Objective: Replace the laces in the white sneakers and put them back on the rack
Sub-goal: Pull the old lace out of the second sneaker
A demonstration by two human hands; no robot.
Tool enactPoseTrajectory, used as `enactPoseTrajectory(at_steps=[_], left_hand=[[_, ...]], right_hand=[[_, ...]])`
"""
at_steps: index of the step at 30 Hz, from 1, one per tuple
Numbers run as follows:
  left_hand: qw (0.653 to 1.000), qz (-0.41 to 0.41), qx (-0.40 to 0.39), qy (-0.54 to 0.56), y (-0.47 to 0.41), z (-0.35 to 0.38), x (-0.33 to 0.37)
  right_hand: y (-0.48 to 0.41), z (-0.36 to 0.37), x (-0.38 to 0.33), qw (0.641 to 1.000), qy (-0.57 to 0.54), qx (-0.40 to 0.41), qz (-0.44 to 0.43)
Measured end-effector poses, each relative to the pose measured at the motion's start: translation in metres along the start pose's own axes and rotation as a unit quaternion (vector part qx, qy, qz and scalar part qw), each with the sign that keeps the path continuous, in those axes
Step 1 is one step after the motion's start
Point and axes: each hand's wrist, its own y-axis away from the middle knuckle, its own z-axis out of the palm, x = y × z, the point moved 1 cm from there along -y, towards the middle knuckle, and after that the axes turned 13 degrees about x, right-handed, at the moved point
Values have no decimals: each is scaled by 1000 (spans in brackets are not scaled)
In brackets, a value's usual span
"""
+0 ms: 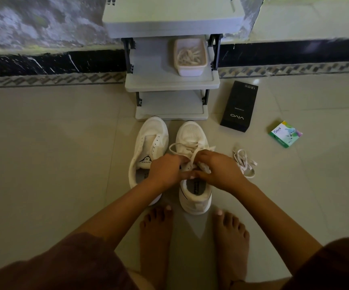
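Observation:
Two white sneakers stand on the floor in front of the grey shoe rack [171,82]. The left sneaker [148,143] has no lace, its eyelets bare. The right sneaker [192,135] carries a white lace [182,146] with loose loops over its tongue. My left hand [165,169] and my right hand [217,170] meet over the right sneaker's upper eyelets, fingers pinching the lace there. A loose white lace [243,163] lies bunched on the floor to the right of the sneaker.
A pale tub of laces [190,70] sits on the rack's middle shelf. A black phone box [239,106] and a small green box [285,133] lie on the tiles to the right. My bare feet [157,233] stand just behind the sneakers.

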Motion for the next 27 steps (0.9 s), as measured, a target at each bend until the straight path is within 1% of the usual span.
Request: enactPoseTrajectory(at_steps=[2,5,7,8,9,10,11,12,14,15,18,19,21,22,23,24,26,27], left_hand=[[1000,3,5,5,0,-1,0],[1000,-9,-2,-8,-1,-1,-1],[999,-19,-12,-23,-3,-1,-1],[999,-22,-16,-24,-4,-2,-2],[999,-20,-20,-24,-5,-3,-2],[999,-12,-24,-25,-6,-3,-2],[999,-2,-26,-27,-5,-3,-1],[999,6,-25,-29,-5,-3,-1],[999,10,-19,-25,-3,-2,-1],[1000,10,-15,-20,-2,-2,0],[1000,4,-14,-13,0,-4,0],[1000,3,-16,-14,0,-4,0],[1000,1,-19,-15,1,-6,1],[1000,0,-21,-13,1,-6,1],[1000,-1,-23,-12,1,-7,1],[1000,0,-24,-13,2,-7,2],[1000,4,-23,-20,5,-7,3],[1000,6,-18,-22,6,-7,3]], right_hand=[[-2,-3,-1,997,58,12,-47],[-7,-5,-4,977,164,30,-135],[-6,-3,-7,966,203,32,-156],[-6,-4,-9,971,184,44,-144],[-5,-6,-10,984,123,74,-103],[-5,-8,-9,993,35,105,-45],[-4,-10,-8,990,-67,125,11],[-4,-13,-9,975,-166,136,55],[0,-17,-11,931,-318,149,102],[0,-20,-11,916,-353,161,104],[-7,-24,-7,931,-298,193,86],[-10,-25,-5,926,-298,206,104],[-13,-23,-2,896,-345,227,164],[-13,-21,0,881,-369,227,189],[-12,-19,3,879,-375,212,204],[-10,-17,6,896,-353,176,206],[-4,-10,12,946,-258,74,183],[-2,-5,13,962,-214,27,166]])
